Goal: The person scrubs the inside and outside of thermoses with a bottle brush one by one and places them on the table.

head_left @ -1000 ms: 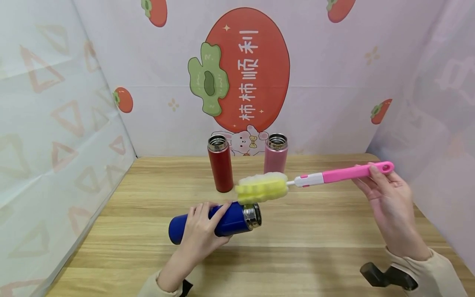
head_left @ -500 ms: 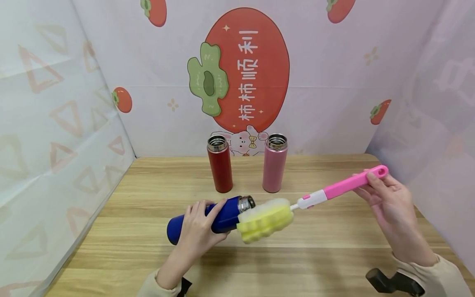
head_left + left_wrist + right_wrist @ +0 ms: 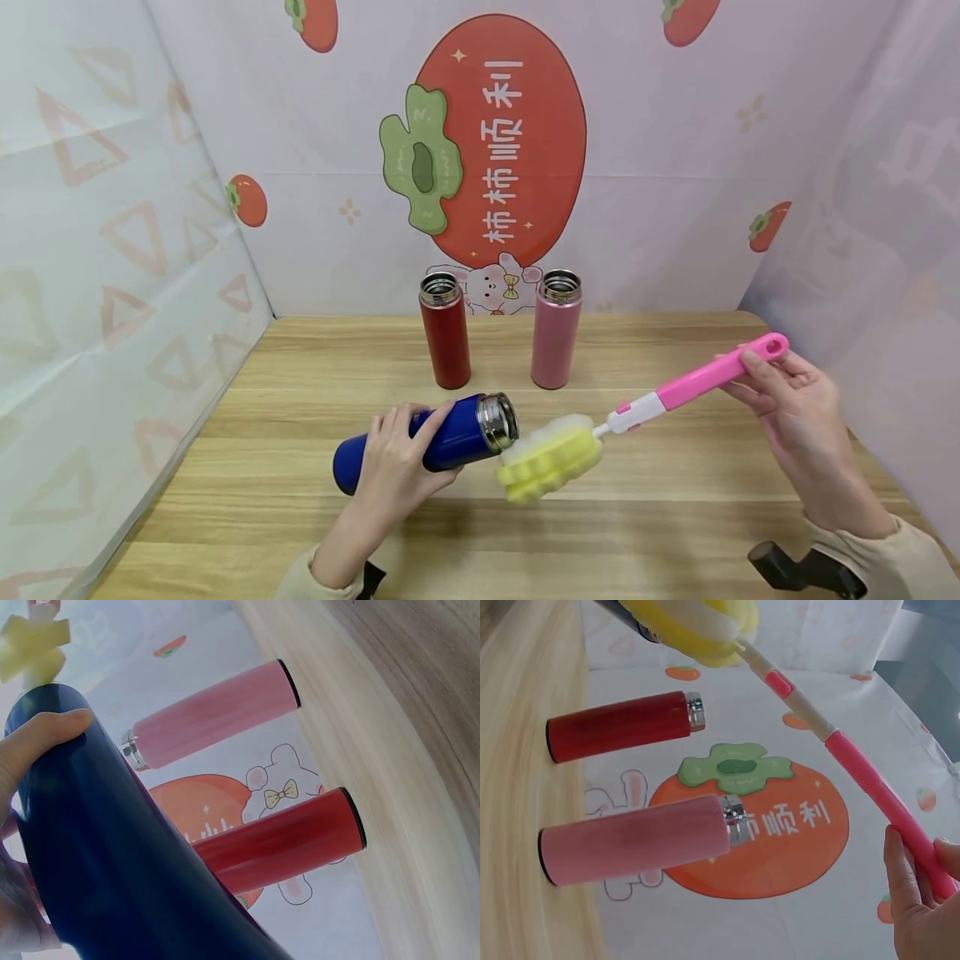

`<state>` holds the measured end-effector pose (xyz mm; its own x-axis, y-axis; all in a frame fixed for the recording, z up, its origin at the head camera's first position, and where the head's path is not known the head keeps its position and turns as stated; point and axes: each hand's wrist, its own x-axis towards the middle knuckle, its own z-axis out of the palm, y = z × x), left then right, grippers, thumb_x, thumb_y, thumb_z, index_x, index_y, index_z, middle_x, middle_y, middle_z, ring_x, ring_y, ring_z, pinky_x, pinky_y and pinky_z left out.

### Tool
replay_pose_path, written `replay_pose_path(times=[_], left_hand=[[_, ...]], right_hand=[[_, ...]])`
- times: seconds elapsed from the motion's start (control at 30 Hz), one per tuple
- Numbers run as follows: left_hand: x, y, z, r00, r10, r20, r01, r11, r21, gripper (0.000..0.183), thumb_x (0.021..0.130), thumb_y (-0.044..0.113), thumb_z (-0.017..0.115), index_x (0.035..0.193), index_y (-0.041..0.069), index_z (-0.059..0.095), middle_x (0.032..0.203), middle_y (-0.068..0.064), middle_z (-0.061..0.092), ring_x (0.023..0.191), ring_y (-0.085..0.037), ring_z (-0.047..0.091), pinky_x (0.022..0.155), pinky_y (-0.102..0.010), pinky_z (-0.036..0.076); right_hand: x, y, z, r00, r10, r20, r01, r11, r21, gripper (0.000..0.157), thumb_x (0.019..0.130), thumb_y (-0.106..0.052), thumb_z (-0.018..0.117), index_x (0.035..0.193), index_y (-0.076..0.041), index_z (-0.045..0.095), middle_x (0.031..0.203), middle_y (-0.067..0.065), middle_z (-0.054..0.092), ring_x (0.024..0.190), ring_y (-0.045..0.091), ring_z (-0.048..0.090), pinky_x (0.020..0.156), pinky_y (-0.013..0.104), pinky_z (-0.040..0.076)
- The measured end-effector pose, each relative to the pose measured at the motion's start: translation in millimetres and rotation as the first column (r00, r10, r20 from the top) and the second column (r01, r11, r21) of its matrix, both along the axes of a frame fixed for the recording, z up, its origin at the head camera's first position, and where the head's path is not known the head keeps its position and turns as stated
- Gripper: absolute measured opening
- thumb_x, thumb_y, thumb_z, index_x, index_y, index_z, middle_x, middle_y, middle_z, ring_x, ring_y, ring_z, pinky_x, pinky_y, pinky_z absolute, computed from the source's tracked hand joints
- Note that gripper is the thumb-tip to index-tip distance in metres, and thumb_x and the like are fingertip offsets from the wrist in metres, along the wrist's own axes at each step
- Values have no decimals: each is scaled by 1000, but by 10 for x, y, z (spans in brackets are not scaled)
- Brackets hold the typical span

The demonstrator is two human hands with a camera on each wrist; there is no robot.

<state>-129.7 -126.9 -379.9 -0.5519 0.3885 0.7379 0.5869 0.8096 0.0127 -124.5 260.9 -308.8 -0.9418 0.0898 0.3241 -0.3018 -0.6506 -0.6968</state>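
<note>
My left hand (image 3: 399,467) grips a blue thermos bottle (image 3: 457,435) round its middle. The bottle is tilted, its uncapped steel mouth (image 3: 498,423) pointing right and a little up. In the left wrist view the thumb lies along the blue bottle (image 3: 112,825). My right hand (image 3: 798,417) pinches the pink handle (image 3: 705,379) of a bottle brush near its end. The brush's yellow and white sponge head (image 3: 553,460) hangs down to the left, just outside the bottle's mouth. Whether sponge and rim touch, I cannot tell.
A red thermos bottle (image 3: 447,342) and a pink one (image 3: 555,337) stand upright and uncapped at the back of the wooden table (image 3: 637,533). Behind them hangs a printed cloth (image 3: 660,183), with more cloth (image 3: 97,275) down both sides.
The brush head has dropped from above the bottle's mouth to below and right of it, and the brush slants more. The blue bottle has shifted slightly left, its mouth raised.
</note>
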Motion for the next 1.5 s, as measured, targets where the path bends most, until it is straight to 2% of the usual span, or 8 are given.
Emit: replay_pose_path(times=[0.13, 0.23, 0.37, 0.67, 0.9, 1.2, 1.5], left_hand=[[11, -7, -4, 1000, 5, 22, -5, 1000, 2, 80, 45, 39, 83, 116, 17, 56, 90, -12, 55, 79, -27, 51, 66, -39, 38], [17, -9, -6, 999, 8, 31, -8, 1000, 5, 81, 44, 38, 83, 117, 17, 56, 90, -12, 55, 80, -26, 50, 67, -40, 38], [18, -4, -12, 1000, -2, 17, 2, 1000, 9, 80, 43, 39, 83, 116, 17, 57, 89, -12, 55, 79, -26, 50, 66, -39, 38], [40, 2, -21, 1000, -10, 23, 9, 1000, 9, 82, 43, 39, 84, 116, 16, 56, 90, -11, 55, 79, -26, 51, 66, -39, 38], [56, 26, -48, 999, -42, 10, 42, 999, 1, 81, 42, 40, 84, 115, 17, 57, 89, -10, 56, 81, -23, 52, 65, -36, 37], [78, 65, -54, 995, -62, 82, 63, 998, -7, 82, 47, 38, 83, 120, 19, 54, 93, -9, 55, 84, -22, 51, 68, -36, 37], [74, 80, -104, 993, -80, 88, 82, 996, -19, 83, 45, 39, 83, 120, 19, 54, 93, -8, 55, 85, -22, 50, 70, -37, 38]], right_hand=[[-3, 6, 21, 999, -21, 28, 20, 999, 40, 22, 87, 12, 41, 98, 11, 60, 84, 17, 64, 81, 28, 64, 71, 33, 48], [-12, 3, 27, 999, -32, 12, 31, 997, 64, 21, 87, 12, 41, 97, 11, 59, 84, 17, 64, 81, 28, 64, 71, 33, 48], [-29, -4, 29, 999, -47, -14, 47, 998, 50, 20, 86, 13, 41, 96, 12, 58, 84, 19, 64, 81, 29, 64, 71, 34, 47], [-56, -5, 68, 995, -96, 13, 96, 995, 31, 18, 84, 12, 46, 98, 13, 58, 86, 20, 64, 82, 29, 64, 72, 34, 47], [-79, -16, 121, 992, -124, -1, 124, 992, -36, 18, 83, 14, 46, 98, 14, 55, 89, 22, 64, 82, 31, 64, 71, 37, 47], [-86, -70, 113, 988, -151, -12, 151, 988, -30, 17, 83, 13, 47, 98, 13, 56, 88, 22, 64, 80, 28, 64, 71, 37, 47], [-78, -92, 70, 989, -149, -21, 148, 988, -51, 15, 84, 12, 47, 95, 13, 56, 88, 21, 64, 79, 27, 64, 73, 36, 47]])
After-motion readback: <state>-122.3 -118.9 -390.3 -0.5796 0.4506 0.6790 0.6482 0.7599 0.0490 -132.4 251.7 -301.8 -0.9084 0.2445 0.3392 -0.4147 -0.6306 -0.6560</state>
